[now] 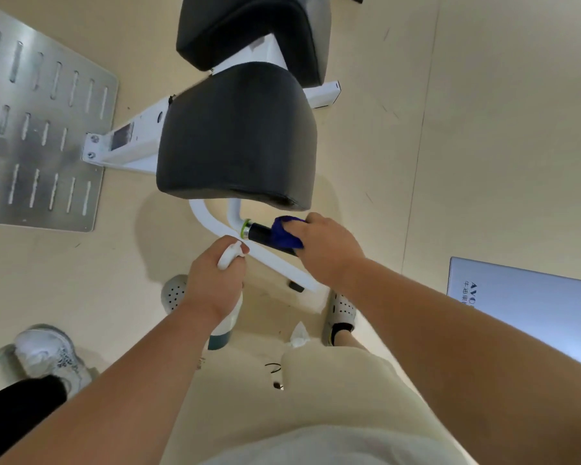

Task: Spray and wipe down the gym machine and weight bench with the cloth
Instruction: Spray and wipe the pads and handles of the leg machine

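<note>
Blue cloth (287, 233): bunched on black handle grip (261, 232), clamped there in right hand (329, 251). Spray bottle (230, 317): neck gripped in left hand (212, 275), just beside grip. Wiping step. Next, likely: rub along grip, firm wrap needed.

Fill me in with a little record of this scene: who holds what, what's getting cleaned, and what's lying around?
left hand: grips a spray bottle by its white trigger head
right hand: holds a blue cloth wrapped around the black handle grip
being cleaned: the handle grip, below the black seat pad
frame: white tube frame under both hands
nearby: slotted metal footplate to the left; another person's sneaker
</note>
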